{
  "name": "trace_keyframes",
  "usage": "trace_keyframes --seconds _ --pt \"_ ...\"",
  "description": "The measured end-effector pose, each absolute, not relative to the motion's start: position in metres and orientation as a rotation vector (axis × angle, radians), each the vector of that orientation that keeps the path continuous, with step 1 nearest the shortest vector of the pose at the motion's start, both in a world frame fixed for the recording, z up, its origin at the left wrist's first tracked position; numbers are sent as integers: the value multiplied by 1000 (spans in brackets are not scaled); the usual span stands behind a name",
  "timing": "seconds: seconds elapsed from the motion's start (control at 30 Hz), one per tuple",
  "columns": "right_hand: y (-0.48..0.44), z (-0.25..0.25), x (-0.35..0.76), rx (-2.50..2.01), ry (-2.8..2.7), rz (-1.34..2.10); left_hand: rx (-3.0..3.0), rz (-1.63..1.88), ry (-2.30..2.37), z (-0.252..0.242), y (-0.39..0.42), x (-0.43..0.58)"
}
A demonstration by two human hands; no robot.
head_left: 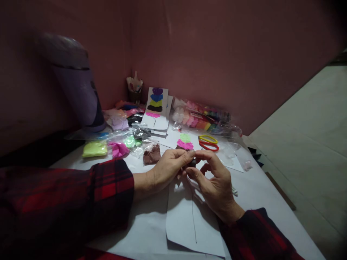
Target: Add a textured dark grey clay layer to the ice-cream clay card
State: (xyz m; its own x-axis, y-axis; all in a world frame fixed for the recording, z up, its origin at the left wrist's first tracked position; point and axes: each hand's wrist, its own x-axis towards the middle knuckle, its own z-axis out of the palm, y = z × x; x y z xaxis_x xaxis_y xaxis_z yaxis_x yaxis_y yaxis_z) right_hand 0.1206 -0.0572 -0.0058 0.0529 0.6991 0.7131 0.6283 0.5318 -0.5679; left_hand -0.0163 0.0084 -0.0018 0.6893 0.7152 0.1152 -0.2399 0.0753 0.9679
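A small dark brown lump of clay (192, 163) is pinched between the fingers of both hands. My left hand (170, 167) comes in from the left, its thumb and fingers closed at the lump. From the right, my right hand (215, 180) holds the lump's other side with thumb and index finger. Under the hands lies a white sheet (187, 224) with a thin dark line drawn down it. Just beyond the fingers, green clay (185, 137) and pink clay (185, 144) form layered bands on the paper, with brown partly hidden below.
Bags of yellow (94, 148), pink (118, 149) and brown clay (151, 154) lie left. Yellow-and-red-handled scissors (208, 143) lie beyond my right hand. A card with coloured bands (155, 108) leans at the back, beside packed clay (200, 115). A purple cylinder (78, 90) stands back left.
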Motion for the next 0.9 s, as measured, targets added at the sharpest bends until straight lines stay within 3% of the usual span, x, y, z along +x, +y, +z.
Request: trace_keyframes --seconds 0.9 --pt "-57 -5 119 -1162 -1625 61 1341 745 439 -3 9 -17"
